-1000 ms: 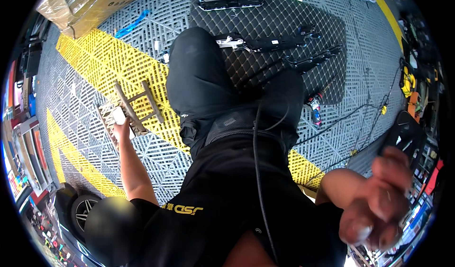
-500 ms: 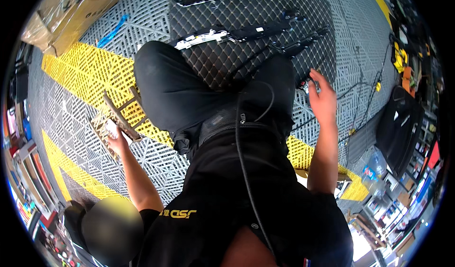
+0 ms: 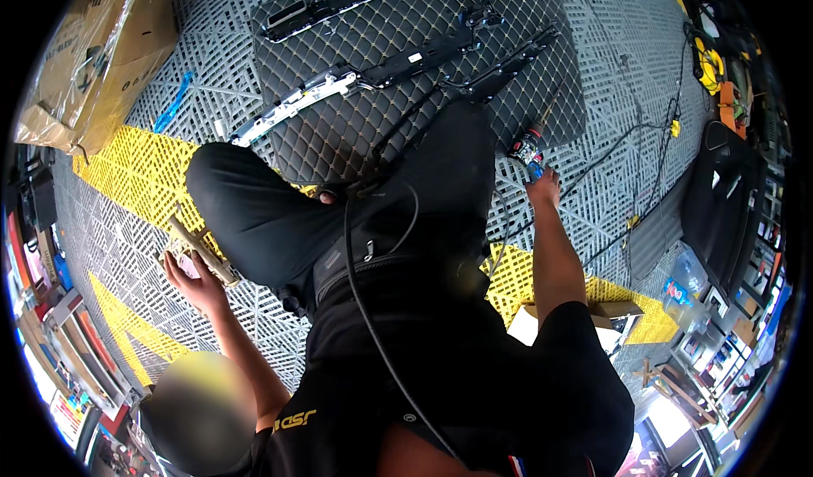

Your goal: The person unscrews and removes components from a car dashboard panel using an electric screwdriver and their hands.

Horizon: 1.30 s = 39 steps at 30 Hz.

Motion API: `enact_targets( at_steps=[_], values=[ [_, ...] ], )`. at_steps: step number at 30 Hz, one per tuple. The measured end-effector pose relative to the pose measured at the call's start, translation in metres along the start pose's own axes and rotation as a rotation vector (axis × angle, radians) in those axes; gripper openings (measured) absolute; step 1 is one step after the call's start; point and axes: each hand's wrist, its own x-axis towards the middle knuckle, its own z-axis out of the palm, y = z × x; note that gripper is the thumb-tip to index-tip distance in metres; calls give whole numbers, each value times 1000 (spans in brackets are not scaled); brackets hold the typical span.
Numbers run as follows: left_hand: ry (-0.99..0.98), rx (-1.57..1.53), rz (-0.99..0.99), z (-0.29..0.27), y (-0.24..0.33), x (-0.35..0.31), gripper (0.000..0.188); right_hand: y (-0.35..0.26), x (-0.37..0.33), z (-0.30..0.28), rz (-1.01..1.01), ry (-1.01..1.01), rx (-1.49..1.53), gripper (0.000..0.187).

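Note:
My right hand [image 3: 544,187] is closed on the blue end of a red-and-black cordless drill [image 3: 527,146]. Its long thin bit points away over the edge of the quilted mat [image 3: 555,62]. Over on the left, my left hand [image 3: 198,284] has its fingers apart, beside a small tan wooden frame [image 3: 203,248]. A pale, pinkish object by those fingers is mostly hidden. On the mat lie a long black trim piece [image 3: 415,64] with a silver-white end [image 3: 296,104], a second black strip [image 3: 517,64] and a black panel with two slots [image 3: 322,7].
A plastic-wrapped cardboard box [image 3: 110,54] stands far left, near a blue strap [image 3: 174,103] on the grey-and-yellow grid floor. Cables [image 3: 618,143] run across the floor on the right, near a large black panel [image 3: 720,206] and a plastic bottle [image 3: 682,291].
My right hand has gone from open beside my knee to a grip on the drill. The left hand has let go of the whitish object at the wooden frame. The whole view has shifted.

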Motion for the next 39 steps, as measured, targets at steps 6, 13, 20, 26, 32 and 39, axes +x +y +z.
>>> enact_targets(
  at_steps=[6,13,20,26,32,39],
  values=[
    [-123,-67,83,-3,77,9,59,-12,65,8,-95,-25,-49,96],
    [-214,-2,5,5,178,6,52,-3,101,41,-229,-155,-46,94],
    [-223,116,-22,-8,248,6,50,7,111,51,-205,-180,-43,92],
    [-482,55,22,11,277,14,50,1,99,33,-294,-154,45,88],
    [-864,-76,147,43,269,-7,59,8,37,-19,-473,109,315,83],
    [-865,-262,257,42,238,8,58,27,-74,-64,-381,211,772,24]
  ],
)
